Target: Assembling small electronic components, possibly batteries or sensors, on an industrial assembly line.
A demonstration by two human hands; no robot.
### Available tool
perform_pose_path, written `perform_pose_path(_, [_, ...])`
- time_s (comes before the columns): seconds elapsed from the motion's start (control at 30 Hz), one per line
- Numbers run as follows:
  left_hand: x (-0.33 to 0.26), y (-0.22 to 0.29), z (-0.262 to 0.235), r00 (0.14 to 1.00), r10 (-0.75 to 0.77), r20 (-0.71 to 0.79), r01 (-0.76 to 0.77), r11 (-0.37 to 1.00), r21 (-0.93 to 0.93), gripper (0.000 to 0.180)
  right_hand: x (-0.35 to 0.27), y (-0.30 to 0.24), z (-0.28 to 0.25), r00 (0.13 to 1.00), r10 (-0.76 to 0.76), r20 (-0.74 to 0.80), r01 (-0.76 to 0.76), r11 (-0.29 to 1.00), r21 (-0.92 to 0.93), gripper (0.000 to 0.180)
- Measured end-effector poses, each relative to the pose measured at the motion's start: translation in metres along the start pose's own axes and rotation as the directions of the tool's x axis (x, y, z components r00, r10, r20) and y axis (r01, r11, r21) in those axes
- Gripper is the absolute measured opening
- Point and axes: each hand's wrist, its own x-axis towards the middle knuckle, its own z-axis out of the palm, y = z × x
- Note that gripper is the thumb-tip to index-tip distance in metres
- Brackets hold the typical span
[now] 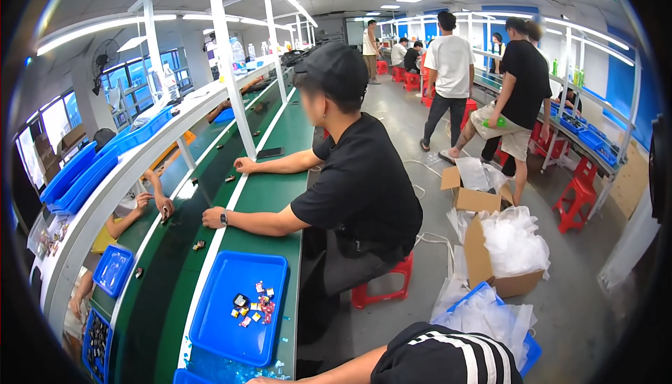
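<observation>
My right forearm (pixel 350 370), in a black sleeve with white stripes, reaches left along the lower edge. Only a sliver of my right hand (pixel 262 380) shows there; its fingers are cut off, so what it holds cannot be seen. Close by, small clear-blue bits (pixel 245 372) are scattered on the green bench. Just beyond them lies a blue tray (pixel 210 314) with several small red, yellow and white pieces (pixel 262 305) and a black square piece (pixel 240 300). My left hand is outside the picture.
A dark conveyor belt (pixel 168 286) carrying small parts runs left of the tray. Beside the bench, a co-worker in black (pixel 357 174) sits on a red stool (pixel 383 282), both hands by the belt. Cartons (pixel 483 258) with white plastic bags stand to the right.
</observation>
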Motion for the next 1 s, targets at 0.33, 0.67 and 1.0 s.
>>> perform_pose_path(0.33, [0.04,0.029,-0.001,0.988,-0.149,-0.032,0.141,0.973,-0.184,0.026,-0.001,0.025,-0.018,0.998,0.06,0.027,-0.063,0.993,0.102,0.022])
perform_pose_path(0.67, [0.026,0.017,-0.001,0.953,-0.288,-0.095,0.261,0.937,-0.231,0.028,0.021,-0.009,-0.016,0.958,0.255,0.129,-0.278,0.935,0.22,0.013])
perform_pose_path(1.0, [0.023,0.016,-0.011,0.917,-0.396,0.047,0.375,0.816,-0.439,0.019,0.024,-0.013,-0.018,0.93,0.303,0.21,-0.356,0.885,0.3,0.009])
